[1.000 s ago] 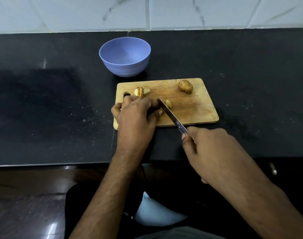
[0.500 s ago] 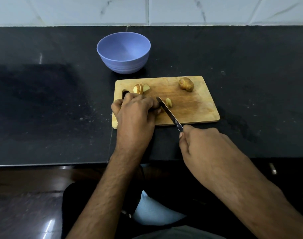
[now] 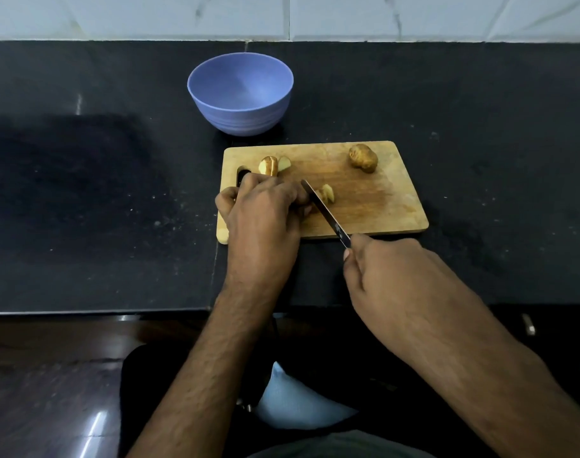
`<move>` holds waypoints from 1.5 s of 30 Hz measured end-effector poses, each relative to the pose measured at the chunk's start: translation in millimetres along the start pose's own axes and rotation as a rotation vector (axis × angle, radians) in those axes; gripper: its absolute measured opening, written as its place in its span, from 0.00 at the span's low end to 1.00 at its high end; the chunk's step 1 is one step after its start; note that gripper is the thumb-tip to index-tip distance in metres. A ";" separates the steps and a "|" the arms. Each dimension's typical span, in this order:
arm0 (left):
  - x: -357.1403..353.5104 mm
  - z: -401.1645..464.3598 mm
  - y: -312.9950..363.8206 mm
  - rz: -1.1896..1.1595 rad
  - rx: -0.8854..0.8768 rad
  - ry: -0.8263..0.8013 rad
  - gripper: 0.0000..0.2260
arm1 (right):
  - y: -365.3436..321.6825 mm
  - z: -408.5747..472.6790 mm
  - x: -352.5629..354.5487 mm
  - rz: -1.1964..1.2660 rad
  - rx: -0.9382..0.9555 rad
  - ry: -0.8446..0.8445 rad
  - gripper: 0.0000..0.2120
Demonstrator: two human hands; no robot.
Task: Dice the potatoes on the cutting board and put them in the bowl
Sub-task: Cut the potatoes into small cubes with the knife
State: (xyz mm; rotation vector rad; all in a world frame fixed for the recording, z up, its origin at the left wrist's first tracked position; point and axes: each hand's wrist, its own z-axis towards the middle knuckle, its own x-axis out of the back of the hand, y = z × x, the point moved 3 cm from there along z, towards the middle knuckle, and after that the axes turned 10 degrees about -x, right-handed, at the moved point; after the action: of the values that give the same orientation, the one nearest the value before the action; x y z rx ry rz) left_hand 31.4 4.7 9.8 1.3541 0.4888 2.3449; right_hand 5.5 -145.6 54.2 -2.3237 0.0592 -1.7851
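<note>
Knife drawn slightly nearer since 0.5 s ago, mid-slice (right hand gripping handle). Left hand curled over potato piece; bowl unfilled.

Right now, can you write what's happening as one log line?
step: dicing | left hand: holding potato piece on board | right hand: gripping knife | whole potato: uncut | bowl: empty

1. The left hand lies knuckles-up, its fingers curled down over something they hide from view.
2. The right hand grips a knife by the handle, thumb along the side.
3. Both bare forearms reach forward from the lower edge, angling toward each other.
</note>
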 end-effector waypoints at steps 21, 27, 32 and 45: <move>-0.2 -0.6 0.6 0.009 -0.006 0.009 0.05 | 0.4 15.6 -2.8 -0.020 -0.011 -0.111 0.06; -0.6 1.1 -5.5 -0.048 0.054 0.024 0.11 | 14.4 -4.3 -5.1 -0.044 0.007 -0.112 0.08; -1.7 1.4 -4.2 -0.079 0.044 0.034 0.14 | 25.4 -25.1 -2.2 -0.053 -0.028 -0.106 0.09; 6.9 -2.5 -0.4 -0.091 0.066 0.065 0.06 | 29.5 -7.6 -0.4 -0.038 -0.083 0.049 0.15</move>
State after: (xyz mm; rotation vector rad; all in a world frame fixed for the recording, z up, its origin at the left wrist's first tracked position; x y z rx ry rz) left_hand 26.1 8.2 13.5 1.2602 0.6382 2.3226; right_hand 1.0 -175.5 50.0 -2.3517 0.0992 -1.8929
